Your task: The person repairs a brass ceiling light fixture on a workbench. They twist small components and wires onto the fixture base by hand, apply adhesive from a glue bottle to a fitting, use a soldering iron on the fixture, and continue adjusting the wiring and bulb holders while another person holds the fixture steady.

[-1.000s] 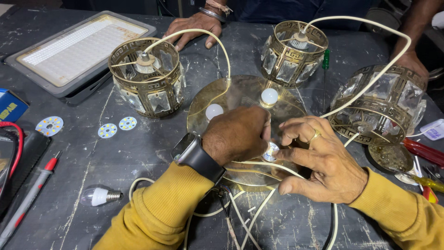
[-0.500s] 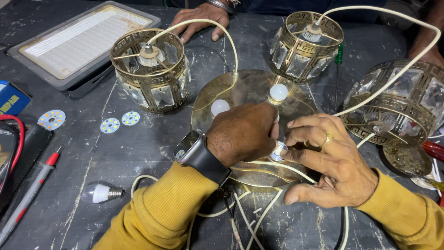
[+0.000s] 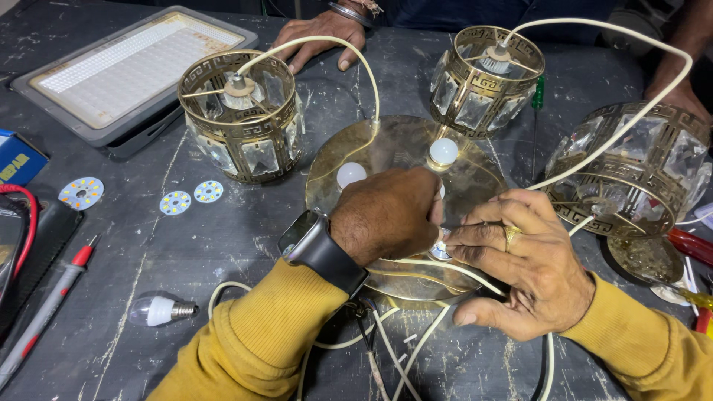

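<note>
A round brass ceiling plate [image 3: 386, 148] lies on the dark table, with small white bulbs [image 3: 443, 151] standing on it. My left hand [image 3: 386, 215], with a black watch on the wrist, covers the plate's middle. My right hand [image 3: 523, 260] rests beside it, and its fingertips pinch a small bulb fitting [image 3: 440, 249] at the plate's near side. White cables [image 3: 416, 341] run from under my hands toward me. Three brass and crystal lamp shades [image 3: 241, 115] [image 3: 486, 78] [image 3: 631, 167] hang off white cords around the plate.
A flat LED floodlight panel [image 3: 126, 70] lies at the back left. Small round LED discs [image 3: 80, 193], a loose bulb [image 3: 160, 310] and a red-tipped probe [image 3: 44, 312] sit left. Another person's hands [image 3: 319, 33] [image 3: 679, 93] rest on the far edge. A green screwdriver [image 3: 536, 104] and red-handled tools [image 3: 691, 245] lie right.
My hands stay on the plate; the right fingers have closed in a little on the small fitting. The camera has shifted slightly.
</note>
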Demonstrator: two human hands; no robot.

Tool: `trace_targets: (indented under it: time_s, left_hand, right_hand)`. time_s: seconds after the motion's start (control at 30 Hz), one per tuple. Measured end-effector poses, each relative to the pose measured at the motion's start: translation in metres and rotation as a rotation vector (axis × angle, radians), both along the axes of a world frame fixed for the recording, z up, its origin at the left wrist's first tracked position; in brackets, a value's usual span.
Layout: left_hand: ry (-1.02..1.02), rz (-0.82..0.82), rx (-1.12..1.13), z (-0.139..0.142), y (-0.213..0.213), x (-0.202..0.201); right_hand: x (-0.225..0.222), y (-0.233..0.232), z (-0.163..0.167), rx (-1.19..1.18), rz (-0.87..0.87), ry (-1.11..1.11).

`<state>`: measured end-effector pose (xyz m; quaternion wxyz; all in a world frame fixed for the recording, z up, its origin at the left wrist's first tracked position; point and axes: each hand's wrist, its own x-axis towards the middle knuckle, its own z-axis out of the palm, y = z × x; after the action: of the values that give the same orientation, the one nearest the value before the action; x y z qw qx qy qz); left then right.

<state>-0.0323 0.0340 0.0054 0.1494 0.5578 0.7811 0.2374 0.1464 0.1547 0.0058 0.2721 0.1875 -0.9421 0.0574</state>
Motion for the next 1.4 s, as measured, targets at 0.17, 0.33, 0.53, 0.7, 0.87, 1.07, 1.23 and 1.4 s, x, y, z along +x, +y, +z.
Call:
trace_targets:
  time_s: [0.17,0.33,0.53,0.7,0.87,1.07,1.23,1.4]
  left_hand:
    - [0.001,0.007,0.016,-0.002,0.000,0.000]
    - [0.001,0.000,0.009,0.001,-0.001,0.001]
    - [-0.039,-0.028,-0.072,0.006,0.000,0.000]
    - [-0.017,-0.026,-0.019,0.006,-0.002,0.000]
    - [0.011,-0.015,-0.046,0.004,0.000,0.000]
    - [0.019,-0.007,-0.033,0.001,0.001,0.001]
    - [0.013,0.001,-0.029,0.003,0.000,0.001]
    - [-0.037,-0.019,-0.073,0.007,-0.003,0.000]
  right_hand:
    - [-0.001,-0.001,0.001,0.028,-0.002,0.016]
    - [0.002,0.002,-0.002,0.026,0.000,0.017]
    - [0.004,0.005,-0.009,-0.101,-0.022,0.017]
    - [0.005,0.005,-0.011,-0.067,0.008,0.021]
    - [0.006,0.004,-0.011,-0.012,-0.025,0.050]
    - [0.004,0.005,-0.013,-0.090,0.025,0.110]
    - [0.006,0.001,-0.013,-0.106,0.004,0.082]
    - [0.004,-0.003,-0.011,-0.088,0.006,0.049]
